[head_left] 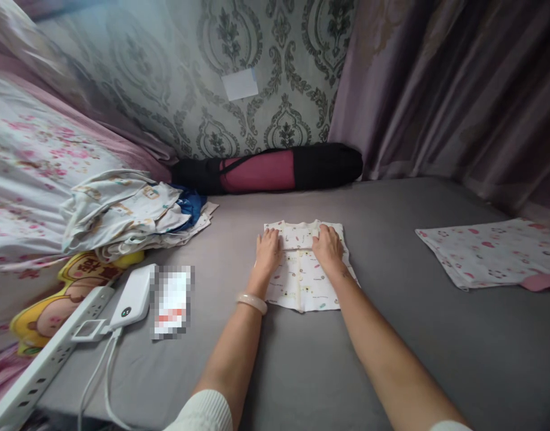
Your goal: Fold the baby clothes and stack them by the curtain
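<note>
White shirt point(304, 281) with tiny pictures lies flat near the middle of the gray sheet point(302, 371). My left hand point(268, 246) and right hand point(329, 245) rest on its top part, one each side; I can't tell if they pinch it.

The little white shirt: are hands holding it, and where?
The left hand touches the white shirt at upper left, the right hand at upper right; gripping or just pressing, I can't tell.

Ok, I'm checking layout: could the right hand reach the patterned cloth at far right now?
Likely yes: nothing seems to block the grey sheet between the right hand and the patterned cloth, though the hand would have to leave the white garment.
</note>
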A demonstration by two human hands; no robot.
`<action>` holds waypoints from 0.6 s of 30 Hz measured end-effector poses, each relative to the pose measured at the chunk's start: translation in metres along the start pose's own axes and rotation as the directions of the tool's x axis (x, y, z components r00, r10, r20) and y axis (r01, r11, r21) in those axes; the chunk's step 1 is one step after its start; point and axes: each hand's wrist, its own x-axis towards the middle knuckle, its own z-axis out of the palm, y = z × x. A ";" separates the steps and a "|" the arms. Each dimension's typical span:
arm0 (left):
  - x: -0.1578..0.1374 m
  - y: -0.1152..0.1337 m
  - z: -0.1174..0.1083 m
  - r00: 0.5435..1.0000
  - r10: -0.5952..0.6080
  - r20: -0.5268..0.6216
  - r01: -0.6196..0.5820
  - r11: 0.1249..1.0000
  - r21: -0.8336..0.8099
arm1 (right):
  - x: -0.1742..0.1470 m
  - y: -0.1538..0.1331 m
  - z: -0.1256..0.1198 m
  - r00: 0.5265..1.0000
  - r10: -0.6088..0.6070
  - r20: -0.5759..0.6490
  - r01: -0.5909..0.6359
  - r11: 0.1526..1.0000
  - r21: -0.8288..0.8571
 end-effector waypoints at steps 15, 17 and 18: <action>0.015 0.020 0.035 0.996 0.072 0.062 -0.075 0.996 0.057 | -0.012 -0.004 0.035 0.939 -0.295 0.177 0.314 0.945 -0.088; 0.016 0.021 0.034 0.997 0.041 0.067 -0.048 0.993 0.109 | -0.009 -0.002 0.036 0.949 -0.268 0.163 0.286 0.954 -0.095; 0.017 0.022 0.033 0.997 0.023 0.079 -0.033 0.991 0.133 | -0.008 -0.001 0.036 0.953 -0.260 0.158 0.277 0.955 -0.101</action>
